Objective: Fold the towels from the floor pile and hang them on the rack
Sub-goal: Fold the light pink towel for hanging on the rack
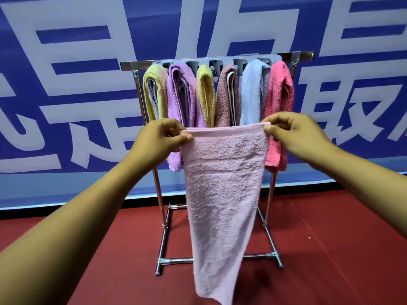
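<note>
A pale pink towel (pixel 222 190) hung in the air in front of the rack (pixel 161 208), held up by its top edge and narrowing toward its lower end, which dangled above the red floor (pixel 330 249). The left hand (pixel 161 137) pinched the towel's upper left corner between thumb and fingers, and the right hand (pixel 293 130) pinched the upper right corner the same way, so the top hem stretched nearly level between them.

Behind it, six folded towels hung side by side over the rack's top bar: a yellow towel (pixel 153 93) at the left, then a lilac towel (pixel 181 102), a second yellow towel (pixel 207 95), a dusty rose towel (pixel 226 100), a light blue towel (pixel 253 91) and a coral pink towel (pixel 279 100) at the right. The held towel covered their lower ends in part.

The rack was chrome tubing with two uprights on a floor frame. A blue banner (pixel 66 95) with large white characters, cut off by the frame, filled the wall behind; I could not read them.
</note>
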`<state>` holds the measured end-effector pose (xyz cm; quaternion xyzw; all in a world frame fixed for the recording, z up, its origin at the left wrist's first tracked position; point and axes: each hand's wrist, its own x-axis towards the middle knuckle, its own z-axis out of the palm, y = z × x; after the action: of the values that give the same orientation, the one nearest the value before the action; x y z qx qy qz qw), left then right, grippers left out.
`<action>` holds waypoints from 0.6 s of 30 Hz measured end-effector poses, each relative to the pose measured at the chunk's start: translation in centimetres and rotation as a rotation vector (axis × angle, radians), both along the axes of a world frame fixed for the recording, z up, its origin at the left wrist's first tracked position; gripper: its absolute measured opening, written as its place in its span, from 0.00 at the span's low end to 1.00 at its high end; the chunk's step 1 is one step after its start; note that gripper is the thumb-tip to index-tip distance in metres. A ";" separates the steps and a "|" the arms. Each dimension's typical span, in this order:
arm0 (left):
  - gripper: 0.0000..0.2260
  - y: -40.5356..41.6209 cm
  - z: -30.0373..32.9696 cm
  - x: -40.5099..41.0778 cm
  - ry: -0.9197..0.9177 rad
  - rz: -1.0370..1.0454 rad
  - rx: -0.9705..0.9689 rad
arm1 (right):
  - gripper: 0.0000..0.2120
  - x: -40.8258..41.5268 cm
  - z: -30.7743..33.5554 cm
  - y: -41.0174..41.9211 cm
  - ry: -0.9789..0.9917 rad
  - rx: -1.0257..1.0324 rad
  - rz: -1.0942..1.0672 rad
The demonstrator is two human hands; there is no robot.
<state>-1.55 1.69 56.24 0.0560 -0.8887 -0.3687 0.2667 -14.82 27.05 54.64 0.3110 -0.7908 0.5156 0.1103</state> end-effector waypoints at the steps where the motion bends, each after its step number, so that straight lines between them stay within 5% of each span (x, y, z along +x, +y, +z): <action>1: 0.08 0.0 0.0 0.1 0.003 -0.010 0.005 | 0.07 0.0 -0.1 0.0 -0.008 -0.004 0.000; 6: 0.15 -0.1 0.4 0.7 0.025 -0.016 -0.019 | 0.09 0.1 -0.3 0.0 -0.066 -0.034 0.010; 18: 0.06 -0.2 0.1 0.3 0.014 -0.053 0.146 | 0.07 -0.2 0.2 -0.3 -0.111 -0.049 0.014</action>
<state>-1.25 1.51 56.37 0.0491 -0.8588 -0.4396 0.2583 -14.98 26.71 54.83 0.2847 -0.7806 0.5519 0.0703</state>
